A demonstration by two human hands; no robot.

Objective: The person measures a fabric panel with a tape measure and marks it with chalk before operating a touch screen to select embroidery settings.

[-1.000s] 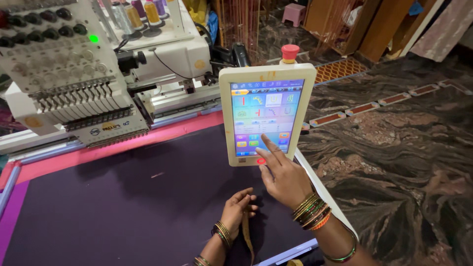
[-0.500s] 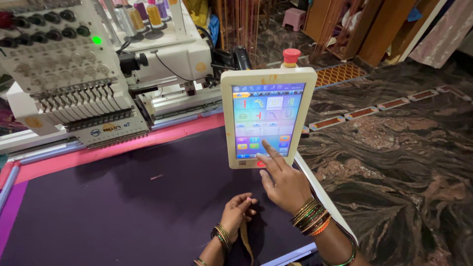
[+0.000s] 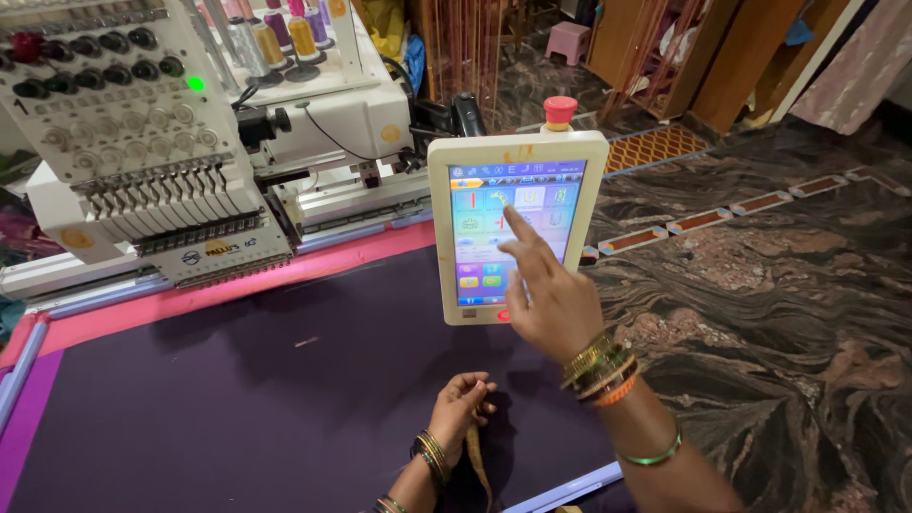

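Higher up the rigid, fragile touchscreen panel (image 3: 516,228) now, the right hand (image 3: 551,299) taps lightly with its forefinger, grasping nothing, while the left hand (image 3: 459,407) rests curled on soft purple fabric (image 3: 237,399).

right hand (image 3: 556,299) covering part of the touchscreen panel (image 3: 515,226), embroidery machine (image 3: 171,142) cut off at top edge
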